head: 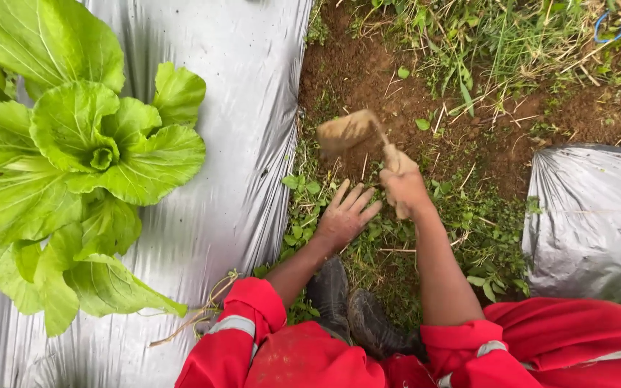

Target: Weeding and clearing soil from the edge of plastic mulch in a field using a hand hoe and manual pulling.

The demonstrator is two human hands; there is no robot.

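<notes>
Between the sheets: bare soil strip (368, 72) with weeds (468, 215).
Right hand (404, 188): fingers wrapped around a muddy hoe (350, 131), blade over the soil.
Left hand (345, 215): fingers spread wide, pressing weeds.
Left sheet edge: silver plastic mulch (231, 144), leafy green plant (88, 158).

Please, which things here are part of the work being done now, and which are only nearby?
In use:
- right hand, gripping the small hoe
- left hand, spread on the weeds
- bare soil of the furrow

Only nearby:
- leafy green plant
- grey plastic sheet
- muddy boots
</notes>
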